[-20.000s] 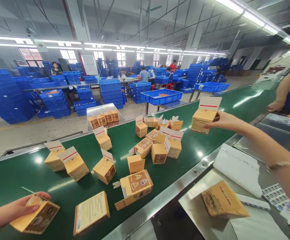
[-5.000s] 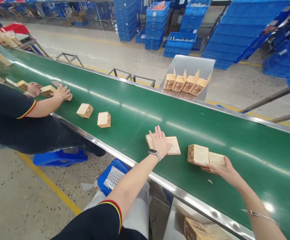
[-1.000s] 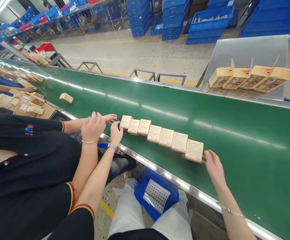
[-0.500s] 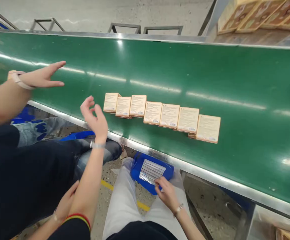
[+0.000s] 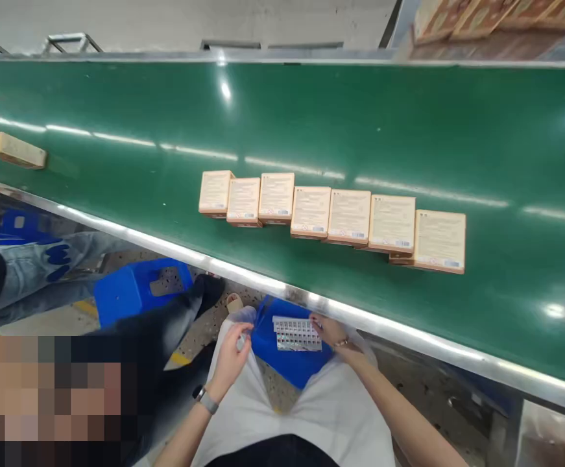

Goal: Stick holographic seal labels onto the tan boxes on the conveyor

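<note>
Over my left thigh, my left hand [image 5: 232, 353] has its fingers drawn together round something small and pale that I cannot make out. My right hand [image 5: 328, 329] pinches the upper right corner of a silvery sheet [image 5: 299, 334] with rows of small squares. Beneath the sheet is a blue plastic surface [image 5: 282, 368] between my knees. Beyond the metal edge, several cream boxes [image 5: 350, 214] with printed text stand side by side in a slanting, uneven row on the green belt [image 5: 263, 117].
Another cream box [image 5: 17, 150] lies far left on the belt. A metal rail [image 5: 248, 275] runs along the near side. At the left are a person's legs [image 5: 53, 259] and a blue stool [image 5: 139, 288]. More boxes [image 5: 496, 19] stand at the upper right.
My left hand has come down from over the belt to my left thigh, its fingers now closed. The sheet has turned and my right hand is at its upper corner. A person's arms have withdrawn.
</note>
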Tool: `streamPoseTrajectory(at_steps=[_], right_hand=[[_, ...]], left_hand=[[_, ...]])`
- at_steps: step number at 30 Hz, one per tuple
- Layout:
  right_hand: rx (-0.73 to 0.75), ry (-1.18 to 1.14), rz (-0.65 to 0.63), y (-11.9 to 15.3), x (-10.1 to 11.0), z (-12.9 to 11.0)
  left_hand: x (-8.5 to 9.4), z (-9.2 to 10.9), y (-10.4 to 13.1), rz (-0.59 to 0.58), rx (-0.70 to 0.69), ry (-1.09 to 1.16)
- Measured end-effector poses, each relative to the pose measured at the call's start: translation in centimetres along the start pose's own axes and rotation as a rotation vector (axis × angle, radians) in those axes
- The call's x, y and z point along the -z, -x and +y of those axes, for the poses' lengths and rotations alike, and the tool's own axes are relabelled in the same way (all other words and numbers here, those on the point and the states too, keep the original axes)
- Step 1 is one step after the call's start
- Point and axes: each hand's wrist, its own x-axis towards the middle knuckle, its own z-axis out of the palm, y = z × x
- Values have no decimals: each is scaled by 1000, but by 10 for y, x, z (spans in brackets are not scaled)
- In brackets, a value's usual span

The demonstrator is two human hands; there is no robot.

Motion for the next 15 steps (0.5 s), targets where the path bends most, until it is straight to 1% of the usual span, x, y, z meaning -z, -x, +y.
streamPoseTrajectory(at_steps=[1, 3, 5, 6, 7, 8, 9, 11, 13, 15], right_hand=[[56, -22, -53, 6, 3, -15], [175, -45, -156, 21, 12, -48], [275, -72, -166, 38, 28, -79], [303, -106, -149, 47, 38, -92], [301, -138, -124, 56, 50, -103], [284, -174, -107, 64, 62, -112], [258, -212, -86, 71, 75, -119], [220, -261, -36, 81, 99, -128], [233, -234, 1, 86, 119, -132], [318, -113, 78, 86, 133, -134]], left_hand=[[2, 0, -2, -43, 4, 16], [13, 7, -10, -179, 14, 65], [33, 24, -22, -352, 8, 133], [45, 36, -27, -406, -11, 170], [58, 51, -32, -438, -45, 214], [69, 67, -35, -447, -63, 266], [79, 83, -37, -428, -52, 326], [92, 111, -39, -395, -57, 473], [92, 130, -40, -380, -88, 581], [81, 139, -44, -354, -149, 606]])
